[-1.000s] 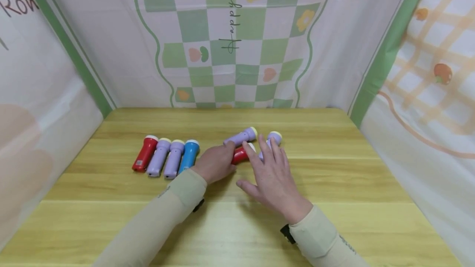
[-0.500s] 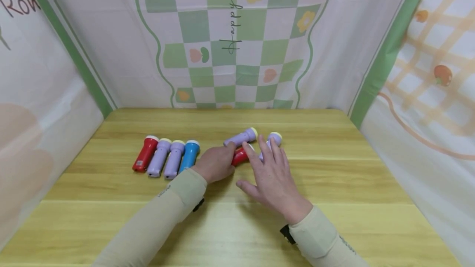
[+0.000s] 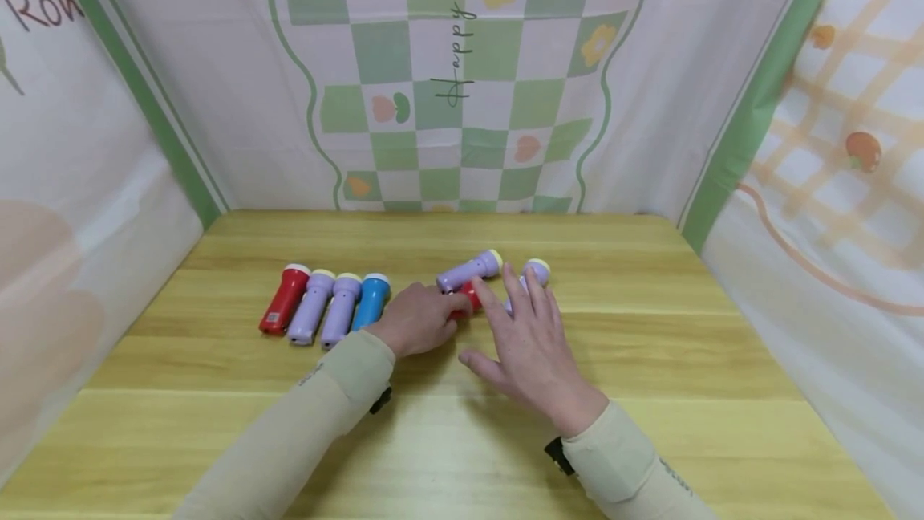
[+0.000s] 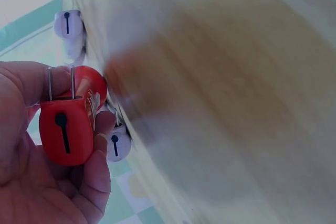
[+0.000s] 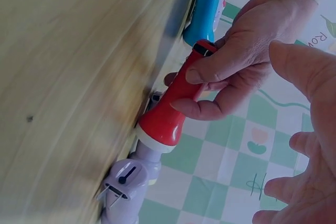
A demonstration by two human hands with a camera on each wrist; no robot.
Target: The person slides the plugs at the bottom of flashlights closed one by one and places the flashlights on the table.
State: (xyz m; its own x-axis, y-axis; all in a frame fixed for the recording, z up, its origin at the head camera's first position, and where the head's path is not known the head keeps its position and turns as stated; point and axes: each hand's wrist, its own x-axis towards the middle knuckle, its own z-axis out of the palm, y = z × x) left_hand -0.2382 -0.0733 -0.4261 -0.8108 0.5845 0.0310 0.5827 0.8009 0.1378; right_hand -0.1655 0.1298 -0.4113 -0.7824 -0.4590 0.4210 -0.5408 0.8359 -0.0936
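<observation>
My left hand (image 3: 419,318) grips a red flashlight (image 5: 170,100) by its body, thumb on one side and fingers on the other. In the left wrist view the flashlight's rear end shows two raised metal plug prongs and a black slot. Its white-rimmed head points away from that hand. My right hand (image 3: 536,359) is spread with straight fingers and holds nothing; its fingertips overlap a purple flashlight (image 3: 536,271) in the head view. Another purple flashlight (image 3: 469,270) lies at a slant just behind the red one.
Left of my left hand, a red flashlight (image 3: 284,301), two purple flashlights (image 3: 311,308) and a blue flashlight (image 3: 373,299) lie side by side on the wooden table (image 3: 447,456). A patterned cloth (image 3: 476,111) hangs behind the table's far edge.
The left hand has drawn the red flashlight slightly left, so less of it shows beyond the fingers. My right hand has stayed in place.
</observation>
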